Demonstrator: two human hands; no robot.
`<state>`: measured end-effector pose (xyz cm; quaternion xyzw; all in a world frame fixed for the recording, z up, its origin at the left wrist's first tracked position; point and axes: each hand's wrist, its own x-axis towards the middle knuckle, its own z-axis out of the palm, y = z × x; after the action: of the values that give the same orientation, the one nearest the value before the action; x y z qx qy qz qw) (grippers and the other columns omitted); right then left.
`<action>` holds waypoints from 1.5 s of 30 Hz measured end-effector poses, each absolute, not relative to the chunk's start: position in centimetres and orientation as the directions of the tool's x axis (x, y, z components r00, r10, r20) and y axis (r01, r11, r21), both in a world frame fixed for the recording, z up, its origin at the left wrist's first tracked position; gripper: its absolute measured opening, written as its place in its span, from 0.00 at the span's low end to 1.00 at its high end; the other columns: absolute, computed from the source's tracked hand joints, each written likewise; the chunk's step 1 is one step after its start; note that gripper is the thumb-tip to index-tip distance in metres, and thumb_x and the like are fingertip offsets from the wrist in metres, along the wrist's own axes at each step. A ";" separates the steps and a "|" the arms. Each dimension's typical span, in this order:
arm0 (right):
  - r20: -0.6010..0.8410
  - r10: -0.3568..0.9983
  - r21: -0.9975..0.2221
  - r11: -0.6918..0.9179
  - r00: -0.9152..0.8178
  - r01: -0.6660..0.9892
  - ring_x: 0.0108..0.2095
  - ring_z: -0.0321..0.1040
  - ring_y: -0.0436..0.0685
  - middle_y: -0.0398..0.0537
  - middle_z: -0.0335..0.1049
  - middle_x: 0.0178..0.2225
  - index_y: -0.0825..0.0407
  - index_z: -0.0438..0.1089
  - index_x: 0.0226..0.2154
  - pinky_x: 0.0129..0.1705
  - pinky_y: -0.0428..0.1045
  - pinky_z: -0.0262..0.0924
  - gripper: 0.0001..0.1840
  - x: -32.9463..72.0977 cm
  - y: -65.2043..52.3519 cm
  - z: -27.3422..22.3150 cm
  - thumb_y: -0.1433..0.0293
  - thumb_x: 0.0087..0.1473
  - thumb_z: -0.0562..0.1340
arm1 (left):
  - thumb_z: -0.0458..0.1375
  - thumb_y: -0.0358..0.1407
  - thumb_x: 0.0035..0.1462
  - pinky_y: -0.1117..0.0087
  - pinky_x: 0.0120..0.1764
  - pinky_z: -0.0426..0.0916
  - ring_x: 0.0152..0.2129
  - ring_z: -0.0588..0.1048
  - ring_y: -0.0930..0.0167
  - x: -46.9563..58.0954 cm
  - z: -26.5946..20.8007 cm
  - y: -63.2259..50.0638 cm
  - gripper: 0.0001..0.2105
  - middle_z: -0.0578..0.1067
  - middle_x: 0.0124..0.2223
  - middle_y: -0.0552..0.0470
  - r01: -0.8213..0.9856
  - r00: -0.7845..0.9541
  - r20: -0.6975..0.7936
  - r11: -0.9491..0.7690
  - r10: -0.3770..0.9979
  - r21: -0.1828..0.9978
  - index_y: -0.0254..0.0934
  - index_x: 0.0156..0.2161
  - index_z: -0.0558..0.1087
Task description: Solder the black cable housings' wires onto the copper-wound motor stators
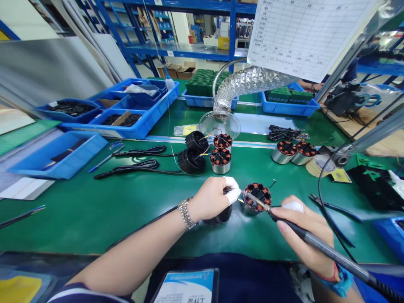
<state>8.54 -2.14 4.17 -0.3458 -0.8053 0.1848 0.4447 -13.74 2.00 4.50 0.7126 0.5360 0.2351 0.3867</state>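
Observation:
My left hand (pixel 205 198), with white finger cots on its fingertips, pinches thin wires (pixel 240 200) at the left edge of a motor stator (pixel 263 192) with copper windings. Beneath that hand sits a round black cap (pixel 221 216), partly hidden, with a black cable running off to the left. In my right hand (pixel 317 225) is a soldering iron (pixel 328 252), held like a pen. Its metal tip reaches across the stator to the wires by my left fingertips; whether it touches them I cannot tell.
Behind my hands stand two stators (pixel 221 166) wired to black caps (pixel 191 161). More stators (pixel 284 155) and pliers (pixel 334 206) lie right. A foil duct with a clear hood (pixel 220 125) hangs over the bench. Blue bins (pixel 151 120) stand left; a paper sheet (pixel 303 38) hangs above.

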 end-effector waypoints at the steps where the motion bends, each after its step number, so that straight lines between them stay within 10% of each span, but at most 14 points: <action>1: 0.592 0.718 -0.600 0.696 -0.366 0.394 0.29 0.65 0.52 0.48 0.68 0.28 0.53 0.71 0.37 0.29 0.48 0.61 0.14 8.6 -2.1 4.3 0.79 0.47 0.59 | 0.51 0.33 0.49 0.74 0.29 0.62 0.24 0.68 0.73 -13.7 4.5 2.0 0.07 0.71 0.24 0.54 0.579 0.317 -0.078 -0.128 0.945 0.805 0.34 0.24 0.68; 45: 0.576 0.750 -0.642 0.661 -0.326 0.389 0.28 0.65 0.52 0.48 0.68 0.27 0.52 0.71 0.37 0.28 0.48 0.61 0.13 8.4 -1.8 4.3 0.78 0.47 0.59 | 0.51 0.33 0.49 0.75 0.29 0.62 0.23 0.68 0.73 -13.7 4.4 2.5 0.07 0.71 0.24 0.55 0.581 0.312 -0.055 -0.145 0.948 0.801 0.34 0.24 0.68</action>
<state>8.43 -1.83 4.28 -0.3605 -0.7896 0.1986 0.4552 -13.73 2.50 4.36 0.7164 0.5337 0.2431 0.3778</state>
